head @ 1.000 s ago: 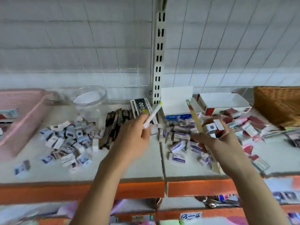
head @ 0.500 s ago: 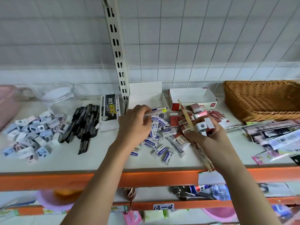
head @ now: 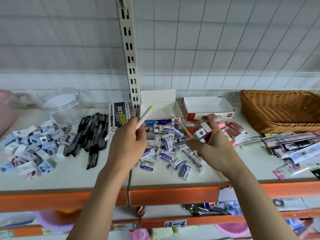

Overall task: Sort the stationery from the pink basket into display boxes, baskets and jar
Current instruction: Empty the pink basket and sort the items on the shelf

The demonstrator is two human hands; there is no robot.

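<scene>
Left hand [head: 128, 144]: fingers curled round white pen [head: 143, 117], yellow tip toward 1 o'clock. Right hand [head: 213, 149]: fingers closed on wooden stick [head: 183, 128] plus small white sharpeners [head: 201, 131]. Likely step: deliver pen to its container; keep grip low on barrel, lift clear of eraser pile [head: 170, 153] directly beneath. Black pens [head: 93, 135] at 9 o'clock of left hand, jar [head: 60, 103] at 10, open boxes [head: 207, 108] at 12–1, wicker basket [head: 280, 110] at 2. Pink basket [head: 7, 110] at far left edge, mostly out of view.
</scene>
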